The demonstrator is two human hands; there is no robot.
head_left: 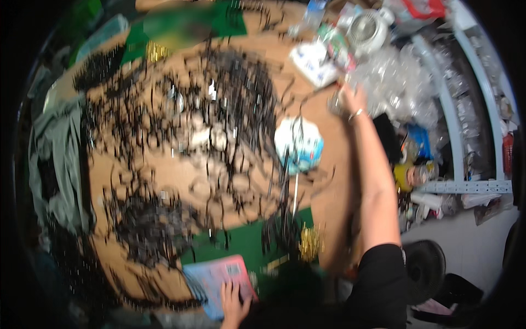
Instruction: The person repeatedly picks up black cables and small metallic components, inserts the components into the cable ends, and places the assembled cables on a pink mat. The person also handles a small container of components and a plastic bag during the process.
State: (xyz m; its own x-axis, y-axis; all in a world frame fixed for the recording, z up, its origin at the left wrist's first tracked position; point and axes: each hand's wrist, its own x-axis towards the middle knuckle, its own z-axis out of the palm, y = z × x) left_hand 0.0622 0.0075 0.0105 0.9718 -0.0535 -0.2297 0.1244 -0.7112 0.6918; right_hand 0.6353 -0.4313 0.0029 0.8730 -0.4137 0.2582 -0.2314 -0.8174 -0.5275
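My left hand (234,302) lies with its fingers spread on a pink and blue booklet (215,279) at the near edge of the table. My right arm stretches far out to the right side. The right hand (353,100), with a bracelet at its wrist, is smeared by motion. A clear cup-like thing (335,104) is right beside it; whether the fingers grip it is unclear. Just beyond is a white packet (315,63) with blue marks. Closer to the middle sits a white and blue bag (299,143), and a thin white stick (296,194) points from it toward me.
Black strips (235,93) in heaps cover much of the brown table (339,192). Green mats (224,241) bear gold bundles (310,244). Grey cloth (60,159) hangs at the left. A small white fan (367,30), clear plastic bags (400,77) and a metal shelf (460,186) crowd the right.
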